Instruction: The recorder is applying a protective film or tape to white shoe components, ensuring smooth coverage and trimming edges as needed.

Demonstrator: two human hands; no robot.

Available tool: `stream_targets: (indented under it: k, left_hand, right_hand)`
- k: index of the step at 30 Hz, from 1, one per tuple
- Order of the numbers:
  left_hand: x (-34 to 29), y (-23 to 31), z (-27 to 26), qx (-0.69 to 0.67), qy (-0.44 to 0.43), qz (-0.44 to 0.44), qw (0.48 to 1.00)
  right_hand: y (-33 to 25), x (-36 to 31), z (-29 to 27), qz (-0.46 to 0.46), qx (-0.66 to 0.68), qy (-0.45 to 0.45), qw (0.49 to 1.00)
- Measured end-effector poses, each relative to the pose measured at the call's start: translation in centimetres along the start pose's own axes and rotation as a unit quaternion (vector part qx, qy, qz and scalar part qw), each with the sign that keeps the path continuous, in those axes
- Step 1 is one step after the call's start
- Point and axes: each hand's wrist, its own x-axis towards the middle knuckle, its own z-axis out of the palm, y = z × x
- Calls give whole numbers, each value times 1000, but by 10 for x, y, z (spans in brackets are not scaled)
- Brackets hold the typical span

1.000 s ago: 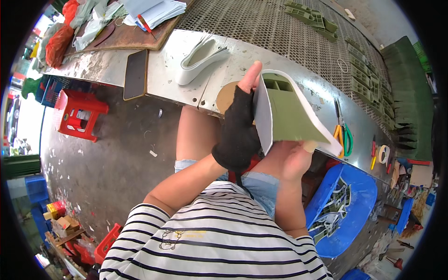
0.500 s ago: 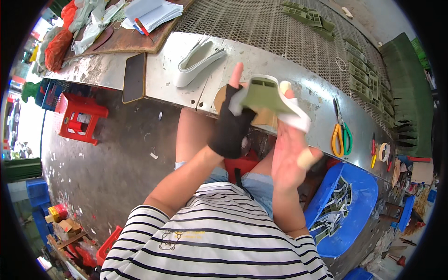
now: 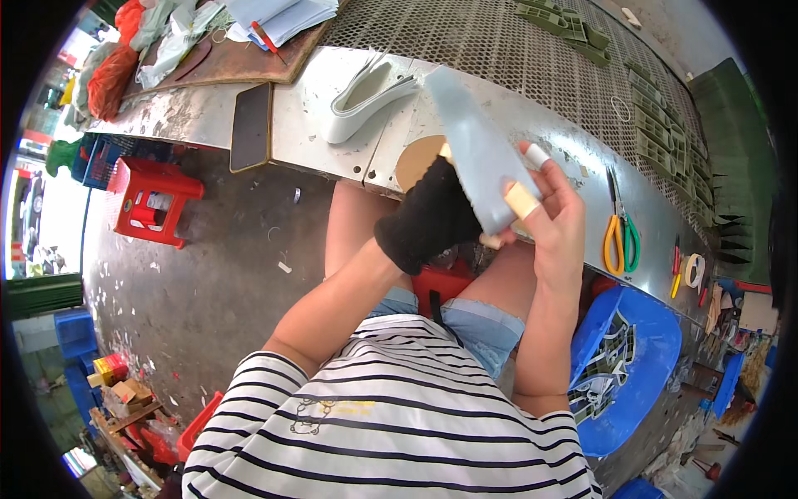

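Note:
Over the table's near edge, my two hands hold a wedge-shaped piece (image 3: 478, 145), which looks like a shoe wedge heel. Its long, smooth, pale grey-white face is turned up; its other sides are hidden. My left hand (image 3: 436, 204), in a black fingerless glove, is closed at the piece's left edge, its fingers mostly hidden behind it. On the right edge, my right hand (image 3: 553, 204) pinches it, taped thumb on the pale face and taped fingers behind. A looped bundle of white strips (image 3: 357, 116) lies on the metal tabletop (image 3: 307, 100), left of the piece. A round brown disc (image 3: 418, 160) lies close to the glove.
Orange-and-green-handled scissors (image 3: 619, 241) lie right of my right hand. Below them a blue tub (image 3: 657, 333) holds white-and-green pieces. Green moulded pieces (image 3: 665, 125) lie on the mesh surface (image 3: 465, 33). A phone (image 3: 251, 125) sits at the table edge; a red stool (image 3: 154, 200) stands left.
The piece has turned over: its green hollow side and white band showed before, and its pale face shows now. My right thumb has closed onto it.

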Motion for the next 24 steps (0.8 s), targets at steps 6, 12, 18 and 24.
stream_targets:
  k: [6,12,18,24]
  left_hand:
    - [3,-11,16,-23,172,126,977]
    - [-8,0,17,-297,-39,-22,954]
    - [-5,-21,7,-449,-167,-79,874]
    - [-3,-27,10,-484,-153,-63,859]
  right_hand:
    - [19,-1,7,-209,-326,119,914]
    - [14,8,-17,-68,65,9,995]
    - [16,22,0,-98,88,12,991]
    - [13,32,-6,-75,142,125,979]
